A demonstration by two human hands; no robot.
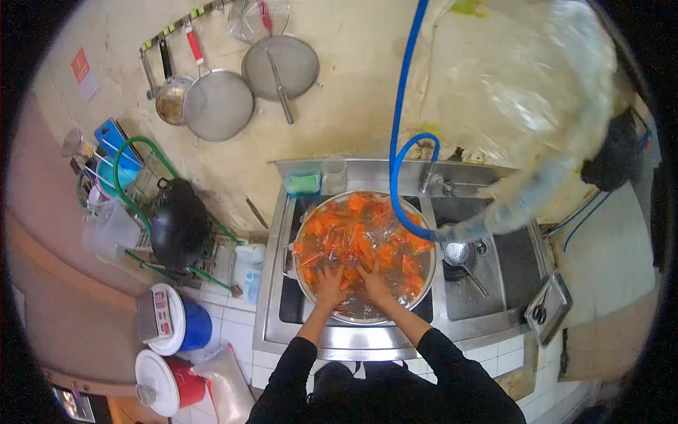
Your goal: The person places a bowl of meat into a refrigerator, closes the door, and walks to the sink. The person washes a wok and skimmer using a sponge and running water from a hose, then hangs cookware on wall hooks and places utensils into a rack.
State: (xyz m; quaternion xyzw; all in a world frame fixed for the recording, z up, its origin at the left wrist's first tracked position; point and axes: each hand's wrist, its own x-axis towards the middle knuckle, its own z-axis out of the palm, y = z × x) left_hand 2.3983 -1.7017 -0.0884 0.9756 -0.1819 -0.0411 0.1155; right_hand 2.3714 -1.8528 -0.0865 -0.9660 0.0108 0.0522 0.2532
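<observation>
In the pot [365, 322]: orange pieces [364, 244] in liquid, mostly beyond the fingers, sharing no long axis.
Left hand [330, 286]: near left of the pot, fingers spread, touching pieces.
Right hand [376, 285]: near right of the pot, thumb parted, fingers extended among pieces; neither hand nearer.
Hose [397, 191]: over the pot's far right.
Ladle [457, 253]: right of the pot.

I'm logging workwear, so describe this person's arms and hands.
Plain black fabric sleeves end partway down the forearms, leaving the rest uncovered. The left hand and right hand wear no gloves, and no watch or bracelet is visible.
</observation>
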